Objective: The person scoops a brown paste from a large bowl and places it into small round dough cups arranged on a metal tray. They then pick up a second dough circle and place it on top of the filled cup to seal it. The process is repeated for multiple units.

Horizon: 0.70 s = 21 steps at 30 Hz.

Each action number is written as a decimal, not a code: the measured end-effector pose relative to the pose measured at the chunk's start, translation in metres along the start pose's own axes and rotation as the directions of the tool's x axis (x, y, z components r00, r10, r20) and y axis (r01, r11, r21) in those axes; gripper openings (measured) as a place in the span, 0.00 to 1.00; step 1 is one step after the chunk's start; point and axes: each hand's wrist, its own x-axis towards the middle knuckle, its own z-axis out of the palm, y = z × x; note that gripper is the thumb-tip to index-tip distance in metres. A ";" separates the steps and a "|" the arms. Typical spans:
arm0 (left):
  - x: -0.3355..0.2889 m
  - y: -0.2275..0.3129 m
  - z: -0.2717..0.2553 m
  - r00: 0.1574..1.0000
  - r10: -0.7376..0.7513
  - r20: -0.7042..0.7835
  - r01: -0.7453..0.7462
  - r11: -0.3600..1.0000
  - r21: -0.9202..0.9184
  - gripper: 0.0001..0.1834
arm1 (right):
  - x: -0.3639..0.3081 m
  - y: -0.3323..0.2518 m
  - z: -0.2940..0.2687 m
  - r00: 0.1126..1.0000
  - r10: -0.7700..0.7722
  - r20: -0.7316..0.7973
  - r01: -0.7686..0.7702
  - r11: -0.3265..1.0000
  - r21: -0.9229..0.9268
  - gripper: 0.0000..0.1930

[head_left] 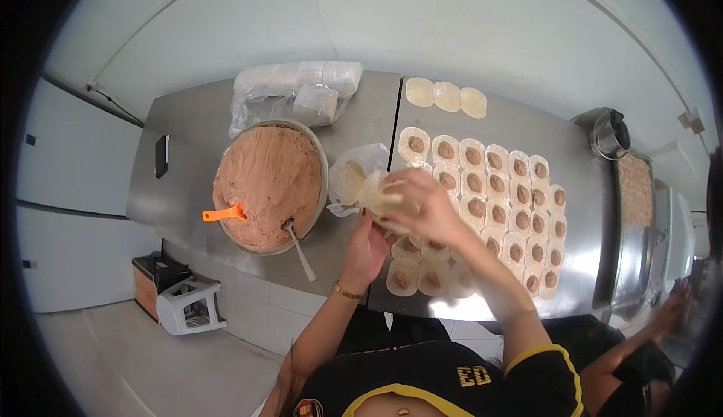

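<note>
My right hand (429, 210) and my left hand (367, 253) hold a small stack of round pale dough wrappers (376, 193) above the steel table (361, 116). The right hand grips the stack from above, the left hand supports it from below. To the right lie several rows of flat wrappers, each with a lump of brown meat filling (497, 187) in its middle. Three plain wrappers (446, 96) lie at the far edge. A large metal bowl of pink minced filling (267, 176) stands to the left, with an orange spatula (224, 213) and a metal spoon (300, 250) in it.
Plastic bags of packed wrappers (301, 89) lie behind the bowl; an opened plastic wrap (348, 180) lies beside it. A dark phone (161, 155) rests at the table's left. A tray of filling (637, 189) and a metal pot (608, 135) sit right. Another person's hand (674, 308) shows at lower right. A white stool (188, 304) stands below.
</note>
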 end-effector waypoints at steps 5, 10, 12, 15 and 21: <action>0.014 -0.003 -0.002 0.990 -0.025 0.138 0.027 1.000 -0.008 0.22 | -0.017 -0.008 0.020 0.980 0.167 -0.109 -0.155 0.981 0.113 0.13; 0.014 -0.010 0.014 0.995 -0.035 0.097 0.026 0.996 0.086 0.24 | -0.025 0.006 0.012 0.979 0.173 -0.110 -0.156 0.977 0.148 0.08; 0.017 -0.013 0.016 0.995 -0.039 0.095 0.028 0.993 0.118 0.25 | -0.024 0.015 0.002 0.898 0.433 -0.076 -0.312 0.749 0.585 0.07; 0.017 -0.013 0.017 0.990 -0.066 0.126 0.056 0.995 0.081 0.26 | -0.026 0.071 -0.033 0.703 0.709 0.043 -0.264 0.204 0.943 0.07; 0.005 -0.008 0.010 0.997 -0.065 0.039 0.060 0.991 0.122 0.27 | 0.013 0.154 -0.117 0.535 0.821 -0.200 -0.009 0.242 0.970 0.19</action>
